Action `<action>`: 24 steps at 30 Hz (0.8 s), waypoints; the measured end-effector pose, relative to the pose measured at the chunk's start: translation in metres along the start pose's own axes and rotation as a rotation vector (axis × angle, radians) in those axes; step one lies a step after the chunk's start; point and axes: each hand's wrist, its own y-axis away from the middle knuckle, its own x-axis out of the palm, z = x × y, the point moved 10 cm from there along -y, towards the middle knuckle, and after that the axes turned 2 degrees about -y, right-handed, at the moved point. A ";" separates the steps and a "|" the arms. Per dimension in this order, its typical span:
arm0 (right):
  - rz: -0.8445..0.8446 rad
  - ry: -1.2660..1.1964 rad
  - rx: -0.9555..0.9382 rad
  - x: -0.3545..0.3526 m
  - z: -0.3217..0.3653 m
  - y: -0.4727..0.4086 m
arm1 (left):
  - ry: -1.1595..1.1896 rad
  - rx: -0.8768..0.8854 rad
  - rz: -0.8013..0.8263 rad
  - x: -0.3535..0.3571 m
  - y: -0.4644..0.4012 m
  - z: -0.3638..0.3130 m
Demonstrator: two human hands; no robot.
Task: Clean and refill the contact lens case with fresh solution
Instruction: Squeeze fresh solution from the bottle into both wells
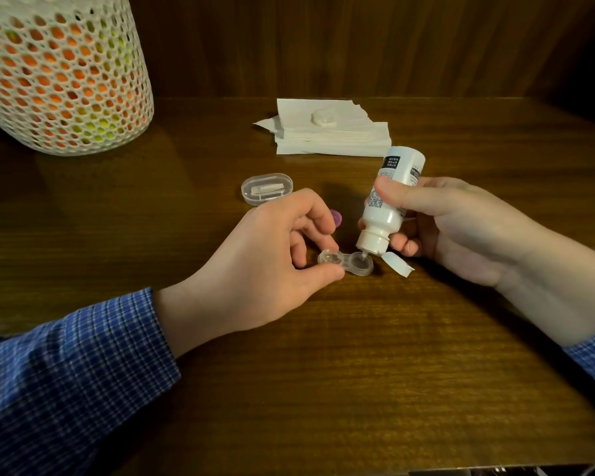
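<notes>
A dark brown wooden table [323,372] with a glossy, streaked grain fills the view, backed by a wall of dark vertical wood panelling [358,42]; the light is dim and warm.

At the far left stands a white mesh basket [62,73] with honeycomb holes, orange and yellow-green shapes showing through it (what they are cannot be told); at the back lies a stack of white paper tissues [334,135], soft and slightly fanned, with a small crumpled white wad [323,116] on top; nearer sits a clear oval plastic box [267,188] with a pale piece inside.

The clear plastic two-well contact lens case [346,262] lies flat on the table at centre, both round wells uncapped; the left hand [272,255], in a blue checked sleeve [73,372], pinches the left well between thumb and curled fingers; a small purple round cap [337,218] peeks out just behind those fingers.

The right hand [454,228] grips a white plastic solution bottle [390,201] with a printed label, thumb pressed across its body, fingers wrapped behind; the bottle is tipped nozzle-down, its tip just over or in the right well; its white flip lid [397,264] hangs open beside the case.
</notes>
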 end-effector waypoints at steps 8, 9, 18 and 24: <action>-0.015 0.009 -0.003 -0.002 -0.001 -0.001 | -0.001 0.003 -0.005 0.000 -0.001 0.000; -0.013 0.011 -0.005 -0.002 -0.001 -0.001 | -0.002 0.005 -0.005 0.000 -0.001 0.000; -0.003 -0.006 -0.002 -0.004 -0.002 -0.003 | -0.001 0.014 -0.009 0.000 -0.001 -0.001; -0.052 -0.116 0.089 -0.013 -0.007 -0.006 | -0.001 0.006 -0.008 0.000 -0.001 0.001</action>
